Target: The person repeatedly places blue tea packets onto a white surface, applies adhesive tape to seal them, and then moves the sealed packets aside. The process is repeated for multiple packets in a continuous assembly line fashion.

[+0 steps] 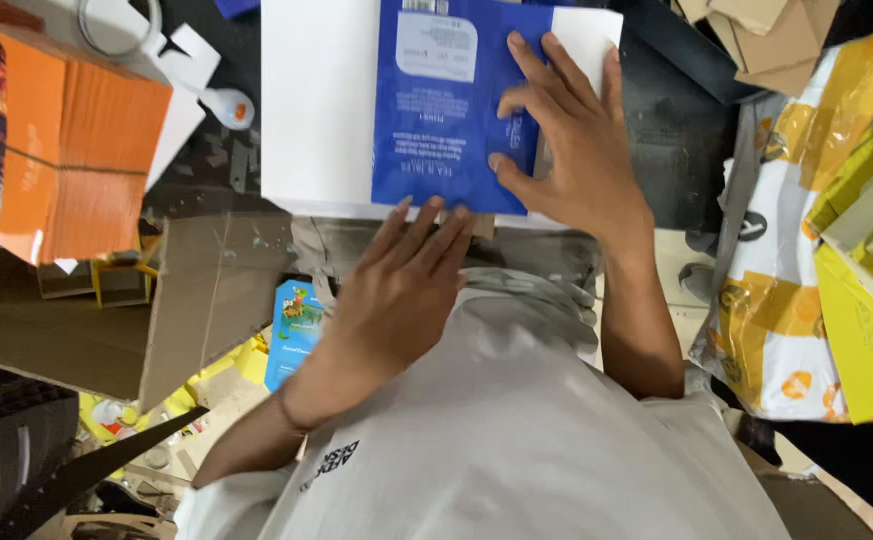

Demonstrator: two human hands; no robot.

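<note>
A blue printed sheet point(437, 120) with a white label lies on a large white sheet point(317, 110) in front of me. My right hand point(572, 150) lies flat on the blue sheet's right edge, fingers spread, pressing it down where it meets the white sheet. My left hand point(397, 290) rests palm down just below, its fingertips touching the blue sheet's near edge. Neither hand grips anything.
A stack of orange card point(77, 150) sits at the left, with brown cardboard point(207, 290) below it. A small blue printed box point(292, 330) lies by my left wrist. Yellow and white plastic-wrapped packs point(817, 280) fill the right. Cardboard scraps point(767, 35) lie at the top right.
</note>
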